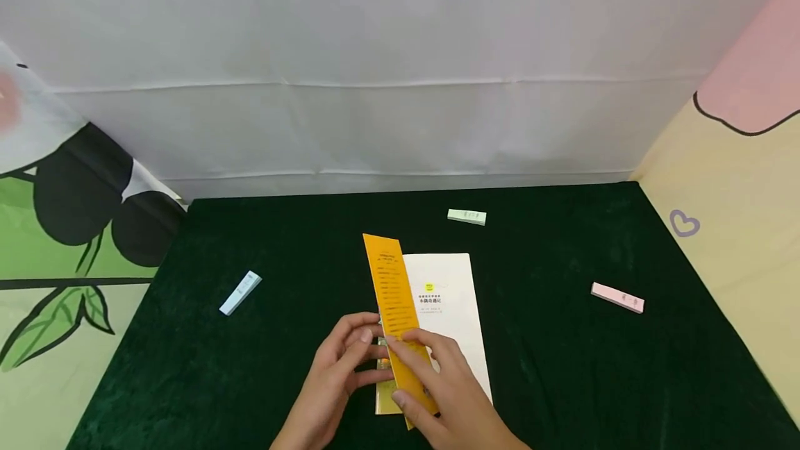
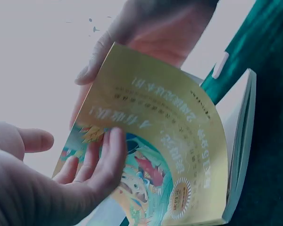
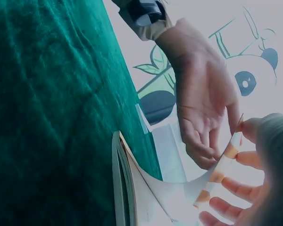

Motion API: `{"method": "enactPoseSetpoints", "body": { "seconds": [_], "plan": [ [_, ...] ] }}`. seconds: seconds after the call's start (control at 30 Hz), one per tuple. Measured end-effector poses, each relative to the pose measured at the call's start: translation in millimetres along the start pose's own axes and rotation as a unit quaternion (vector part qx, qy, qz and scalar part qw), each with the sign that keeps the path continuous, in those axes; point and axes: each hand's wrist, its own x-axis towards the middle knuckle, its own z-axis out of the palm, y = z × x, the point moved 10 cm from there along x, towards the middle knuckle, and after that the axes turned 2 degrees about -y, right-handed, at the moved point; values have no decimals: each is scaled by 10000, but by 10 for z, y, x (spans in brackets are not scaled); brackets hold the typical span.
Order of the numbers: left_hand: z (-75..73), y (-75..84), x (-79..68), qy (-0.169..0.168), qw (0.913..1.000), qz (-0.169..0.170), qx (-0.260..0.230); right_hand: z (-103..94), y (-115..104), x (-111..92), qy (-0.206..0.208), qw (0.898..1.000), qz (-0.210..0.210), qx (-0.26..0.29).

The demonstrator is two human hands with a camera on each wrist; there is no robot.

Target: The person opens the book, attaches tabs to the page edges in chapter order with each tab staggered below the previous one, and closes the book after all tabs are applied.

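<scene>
A book [image 1: 455, 325] lies on the dark green cloth, its white title page showing. Its yellow front cover [image 1: 394, 283] stands lifted and bent over; the left wrist view shows the cover's outer side [image 2: 179, 113] with a cartoon picture and print. My left hand [image 1: 334, 373] is on the outer side, loosely bent fingers touching the picture, thumb apart. My right hand [image 1: 446, 384] lies against the opposite side, fingers spread, fingertips on the cover and thumb at its edge. In the right wrist view, the left hand [image 3: 203, 99] is beyond the cover.
Three small paper strips lie on the cloth: a blue strip [image 1: 240, 292] at left, a green strip [image 1: 467, 217] behind the book, a pink strip [image 1: 617, 297] at right. A white sheet [image 1: 400, 130] hangs behind. Printed cloths stand at both sides.
</scene>
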Motion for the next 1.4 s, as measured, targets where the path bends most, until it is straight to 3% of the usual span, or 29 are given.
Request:
{"method": "enactPoseSetpoints", "body": {
  "seconds": [0.13, 0.37, 0.5, 0.7, 0.87, 1.0, 1.07, 1.23, 1.4],
  "plan": [
    [-54, -58, -13, 181, 9997, -118, -135, 77, -115, -13, 14, 9979, -482, -440],
    [-207, -36, -35, 725, 9973, 94, 76, 160, -121, 20, -243, 9977, -543, -338],
    [-339, -24, -81, 1002, 9945, 150, 266, 148, -97, 27, -162, 9977, -612, -236],
    [-650, -66, -157, 1642, 9827, -68, 849, 67, 79, -19, 120, 9995, -125, -268],
    [-978, -48, -242, 2293, 9598, -282, 1596, 11, 245, -63, 158, 9978, 216, -605],
    [-1191, -31, -295, 2473, 9413, -346, 2274, -63, 344, -120, 382, 9961, 262, -751],
    [-1279, -35, -306, 2520, 9269, -424, 2750, -108, 399, -150, 519, 9946, 397, -812],
    [-1367, -46, -269, 2507, 8796, -590, 4000, -208, 572, -209, 723, 9868, 1039, -1007],
    [-1323, -115, -218, 2401, 8526, -726, 4584, -291, 777, -249, 709, 9747, 1884, -974]
  ]
}}
